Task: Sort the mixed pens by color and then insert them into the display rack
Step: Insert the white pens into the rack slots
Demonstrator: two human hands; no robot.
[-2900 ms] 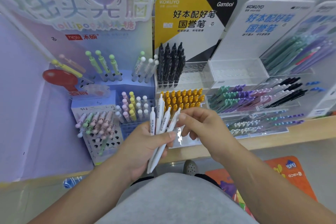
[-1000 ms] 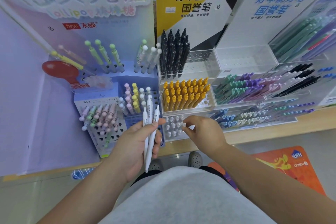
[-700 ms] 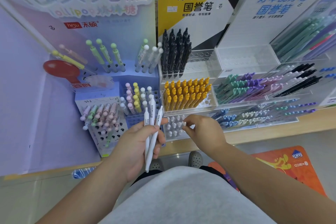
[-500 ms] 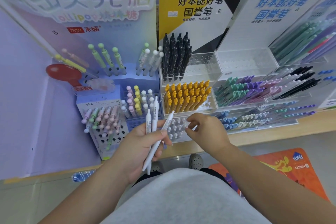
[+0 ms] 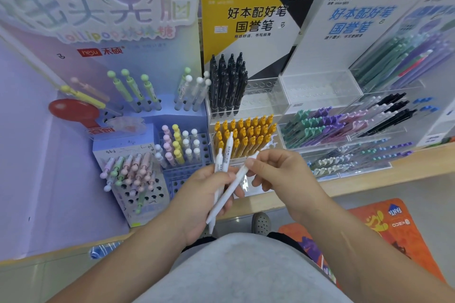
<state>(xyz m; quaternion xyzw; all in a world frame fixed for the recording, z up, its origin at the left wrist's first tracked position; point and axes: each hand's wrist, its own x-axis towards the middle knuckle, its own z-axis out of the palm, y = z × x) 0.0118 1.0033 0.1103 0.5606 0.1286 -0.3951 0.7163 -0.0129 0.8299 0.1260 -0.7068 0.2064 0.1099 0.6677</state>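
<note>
Pinching the top end of a slanted white pen (image 5: pixel 227 194), the right hand (image 5: pixel 283 174) has thumb and forefinger closed on it, its other fingers loosely curled below. Half a second ago that hand was out at the rack's front row; it has since drawn back to the bundle. The left hand (image 5: pixel 204 197) grips the slanted pen's barrel together with two upright white pens (image 5: pixel 225 152), fingers wrapped round all three, as before. Both hands hang just in front of the wooden shelf edge (image 5: pixel 357 183) and hide the lowest front row of the clear rack (image 5: pixel 275 106). Beyond stand the yellow pens (image 5: pixel 246 135), tightly packed, and higher the black pens (image 5: pixel 229 86), with open holes (image 5: pixel 261 88) to their right. A purple stand (image 5: pixel 147 115) crowds the left side, and a second clear rack (image 5: pixel 320 91) the right.
</note>
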